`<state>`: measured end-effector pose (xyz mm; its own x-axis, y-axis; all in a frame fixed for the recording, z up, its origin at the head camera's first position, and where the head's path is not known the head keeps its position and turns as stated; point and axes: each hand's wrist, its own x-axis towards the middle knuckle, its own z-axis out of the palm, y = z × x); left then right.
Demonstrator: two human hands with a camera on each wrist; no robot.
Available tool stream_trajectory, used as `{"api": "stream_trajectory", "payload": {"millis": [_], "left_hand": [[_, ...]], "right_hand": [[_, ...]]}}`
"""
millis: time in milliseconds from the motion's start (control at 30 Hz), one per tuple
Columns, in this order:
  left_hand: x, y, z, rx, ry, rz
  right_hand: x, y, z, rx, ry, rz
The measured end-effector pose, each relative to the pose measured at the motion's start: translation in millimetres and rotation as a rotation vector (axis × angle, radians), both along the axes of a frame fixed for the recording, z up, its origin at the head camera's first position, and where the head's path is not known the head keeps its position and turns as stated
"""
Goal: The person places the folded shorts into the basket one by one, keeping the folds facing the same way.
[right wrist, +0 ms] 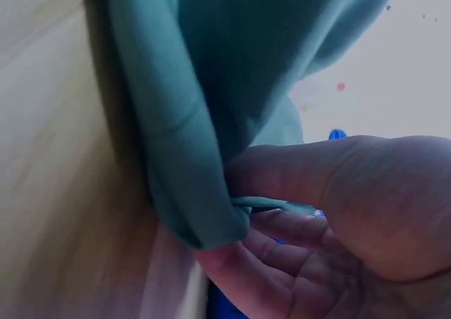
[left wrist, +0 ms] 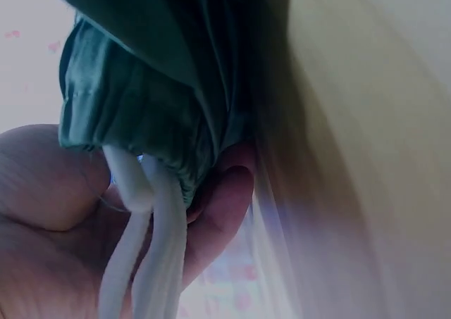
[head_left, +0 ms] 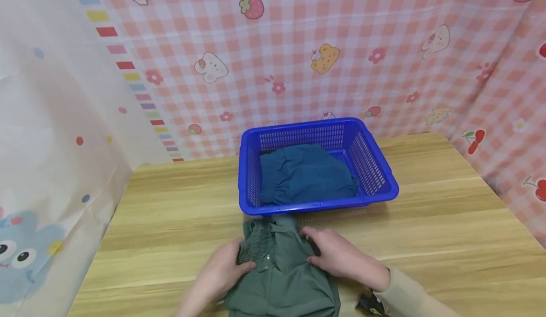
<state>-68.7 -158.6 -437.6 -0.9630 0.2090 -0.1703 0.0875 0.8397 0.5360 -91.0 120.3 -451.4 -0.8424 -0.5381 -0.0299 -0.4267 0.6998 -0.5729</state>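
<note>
A folded pair of dark green trousers [head_left: 283, 284] with a gathered elastic waistband lies on the table in front of the basket. My left hand [head_left: 225, 266] grips it at the waistband, thumb on top and fingers below. In the left wrist view, white cords [left wrist: 161, 241] hang from the gathered waistband [left wrist: 127, 101] across the palm. On the opposite side, my right hand [head_left: 334, 255] pinches the folded edge between thumb and fingers. The right wrist view shows this rolled green fold [right wrist: 190, 171] between them. The lower end of the trousers runs out of the head view.
Just beyond the trousers stands a blue plastic basket [head_left: 317, 207] with a folded blue garment [head_left: 307, 175] inside. Something dark lies under that garment's left edge. A small black object [head_left: 368, 303] is by the right sleeve. Printed curtains [head_left: 273, 70] border the wooden table [head_left: 179, 212].
</note>
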Motion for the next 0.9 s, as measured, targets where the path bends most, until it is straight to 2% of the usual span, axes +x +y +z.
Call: {"api": "stream_trajectory", "payload": {"millis": [267,400,667,900], "left_hand": [[-1.0,17.7,1.3,0.057,0.049,-0.008],[0.2,20.8,2.7,0.082,0.046,-0.01],[1.9,8.9,11.0,0.142,0.034,-0.061],[2.1,-7.9,32.6,0.19,-0.061,-0.13]], "right_hand": [[3.9,17.9,3.2,-0.017,-0.026,-0.046],[6.4,26.1,6.2,-0.022,-0.026,-0.043],[9.5,35.8,21.5,-0.023,-0.043,0.002],[14.4,38.5,38.1,-0.055,-0.067,0.086]]}}
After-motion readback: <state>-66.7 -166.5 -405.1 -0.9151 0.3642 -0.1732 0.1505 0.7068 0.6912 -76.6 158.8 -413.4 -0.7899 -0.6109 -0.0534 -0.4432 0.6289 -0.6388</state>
